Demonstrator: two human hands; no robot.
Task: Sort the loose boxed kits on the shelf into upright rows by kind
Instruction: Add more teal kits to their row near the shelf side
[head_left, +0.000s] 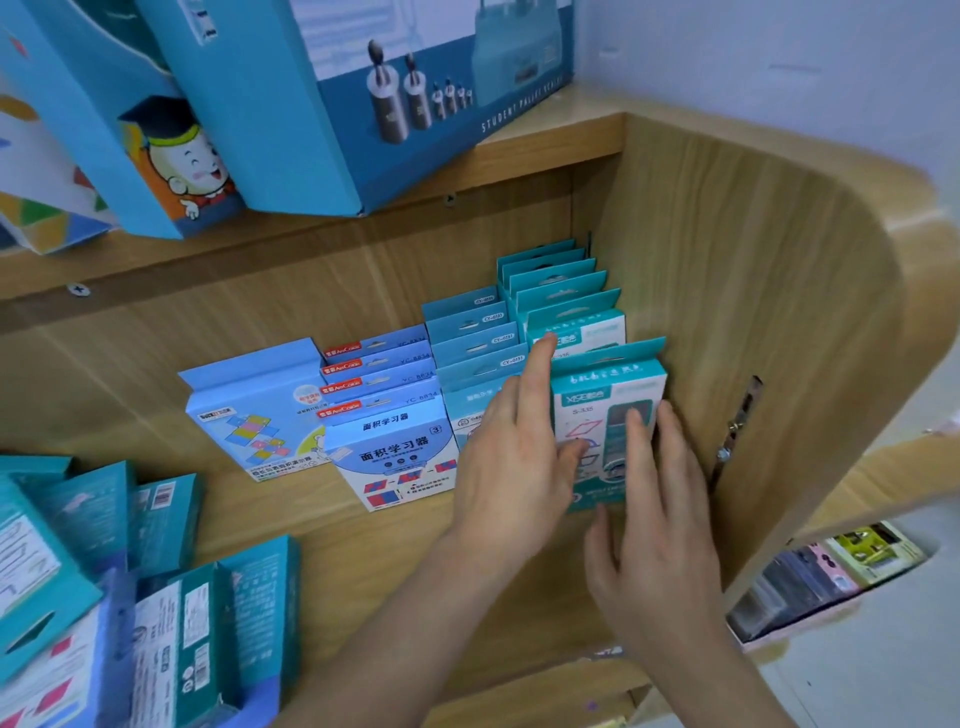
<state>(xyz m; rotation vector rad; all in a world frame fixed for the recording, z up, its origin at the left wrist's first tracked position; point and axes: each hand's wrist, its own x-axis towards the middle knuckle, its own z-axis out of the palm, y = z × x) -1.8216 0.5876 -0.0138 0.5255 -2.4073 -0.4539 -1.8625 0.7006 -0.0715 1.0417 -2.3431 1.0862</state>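
Several upright rows of boxed kits stand on the wooden shelf (363, 540). The rightmost row is teal boxes (561, 291), and its front teal box (608, 400) stands slightly tilted. My left hand (509, 457) rests at that box's left edge, thumb on its face, with the straight index finger touching the box behind. My right hand (654, 530) lies against the front and right side of the same box with straight fingers. Left of it stand a blue-teal row (478, 332), a light-blue row with red labels (384, 379) and a single light-blue box (254, 415).
A loose pile of teal and blue boxes (156, 597) lies at the shelf's bottom left. Large blue boxes (363, 104) stand on the shelf above. The cabinet's wooden side wall (753, 312) is close on the right, with a metal hinge (737, 421). Other packets (831, 571) sit lower right.
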